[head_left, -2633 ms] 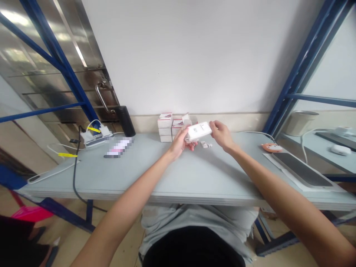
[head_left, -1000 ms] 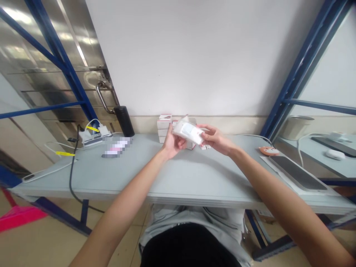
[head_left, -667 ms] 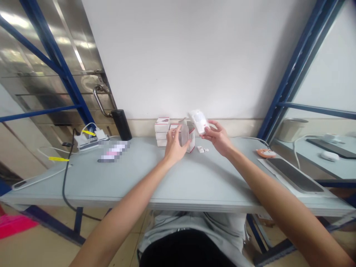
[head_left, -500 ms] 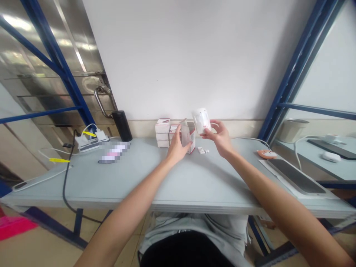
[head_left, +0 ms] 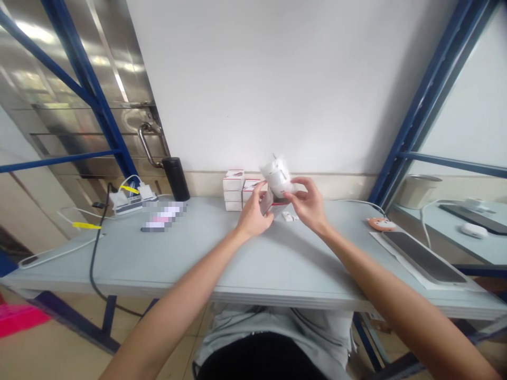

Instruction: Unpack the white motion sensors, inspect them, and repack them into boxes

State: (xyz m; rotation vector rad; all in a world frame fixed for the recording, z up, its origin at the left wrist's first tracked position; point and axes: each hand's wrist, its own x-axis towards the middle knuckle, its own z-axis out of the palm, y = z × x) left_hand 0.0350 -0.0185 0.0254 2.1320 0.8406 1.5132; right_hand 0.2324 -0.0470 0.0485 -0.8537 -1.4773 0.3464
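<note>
My right hand (head_left: 307, 206) pinches a white rounded item in a clear plastic bag (head_left: 279, 177), which tilts over a small open carton (head_left: 280, 207). The item's exact kind does not show. Closed around the carton's left side is my left hand (head_left: 253, 214), with a greyish panel (head_left: 267, 202) like a flap between its fingers. Much of the carton is hidden by the hands. Small white pieces (head_left: 289, 216) lie on the table beside it. Left of the hands stands a stack of white boxes with red edging (head_left: 233, 190), and another box (head_left: 250, 187) sits beside it.
The grey table (head_left: 190, 258) runs against a white wall. A black bottle (head_left: 176, 179), a blurred-out phone-like item (head_left: 162, 217) and a power strip (head_left: 134, 203) with cables are on the left. An orange-and-white object (head_left: 381, 224) and a dark tablet-like slab (head_left: 423, 256) lie right.
My right hand has brought the bagged white item left and slightly down, over the open carton. My left hand stays at the carton, and the greyish panel now sits lower and is more covered.
</note>
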